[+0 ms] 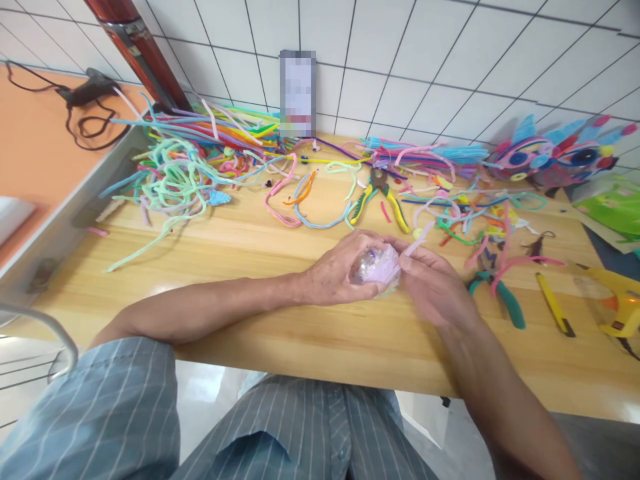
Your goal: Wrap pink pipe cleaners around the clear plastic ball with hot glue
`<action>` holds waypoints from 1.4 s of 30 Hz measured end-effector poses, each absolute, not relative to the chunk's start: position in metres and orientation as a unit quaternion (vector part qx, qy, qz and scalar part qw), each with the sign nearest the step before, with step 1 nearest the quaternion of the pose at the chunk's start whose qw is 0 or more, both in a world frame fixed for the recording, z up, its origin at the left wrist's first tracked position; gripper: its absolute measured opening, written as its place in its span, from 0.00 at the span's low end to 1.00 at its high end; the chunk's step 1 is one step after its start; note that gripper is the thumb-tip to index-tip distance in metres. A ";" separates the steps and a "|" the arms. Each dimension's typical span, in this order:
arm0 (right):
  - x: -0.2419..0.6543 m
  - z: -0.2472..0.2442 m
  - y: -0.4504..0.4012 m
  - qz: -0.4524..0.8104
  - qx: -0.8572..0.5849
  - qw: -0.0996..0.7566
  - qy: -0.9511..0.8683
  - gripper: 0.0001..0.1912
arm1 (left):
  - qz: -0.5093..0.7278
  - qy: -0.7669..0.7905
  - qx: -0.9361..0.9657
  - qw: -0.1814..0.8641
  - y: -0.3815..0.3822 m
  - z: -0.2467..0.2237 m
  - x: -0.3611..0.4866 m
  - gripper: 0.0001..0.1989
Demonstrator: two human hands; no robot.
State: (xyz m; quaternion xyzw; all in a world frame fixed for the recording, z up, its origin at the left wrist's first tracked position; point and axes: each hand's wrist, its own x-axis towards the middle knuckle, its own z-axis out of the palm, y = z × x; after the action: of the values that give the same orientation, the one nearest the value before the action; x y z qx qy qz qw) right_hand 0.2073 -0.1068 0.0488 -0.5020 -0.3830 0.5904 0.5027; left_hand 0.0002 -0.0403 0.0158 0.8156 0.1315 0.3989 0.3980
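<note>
My left hand is wrapped round a small, clear, rounded object that looks like plastic; lilac fuzzy strands cover its right side. What lies inside it I cannot make out. At its right edge my right hand pinches a lilac pipe cleaner between thumb and fingers, and the free end sticks up and to the right. Pliers with yellow-green handles lie just beyond the hands. Teal-handled pliers rest to the right of my right hand, partly under pink pipe cleaners.
A tangle of green pipe cleaners and a colourful bundle lie at the left back. A phone leans on the tiled wall. Decorated figures stand at the back right. A yellow cutter and yellow glue gun lie rightward.
</note>
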 end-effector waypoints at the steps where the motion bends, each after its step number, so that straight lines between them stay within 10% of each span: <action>1: 0.207 0.049 -0.107 0.590 -0.504 0.503 -0.380 0.19 | 0.404 0.127 0.817 0.392 -0.040 0.015 0.000 0.27; 42: 0.200 0.037 -0.110 0.504 -0.522 0.530 -0.440 0.19 | 0.388 0.148 0.817 0.400 -0.040 0.022 0.001 0.28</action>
State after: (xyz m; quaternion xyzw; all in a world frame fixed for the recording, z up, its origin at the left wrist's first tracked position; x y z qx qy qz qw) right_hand 0.1996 -0.1098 0.0367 -0.5215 -0.4399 0.5041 0.5296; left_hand 0.0006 -0.0398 0.0216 0.8174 0.1481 0.3877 0.3996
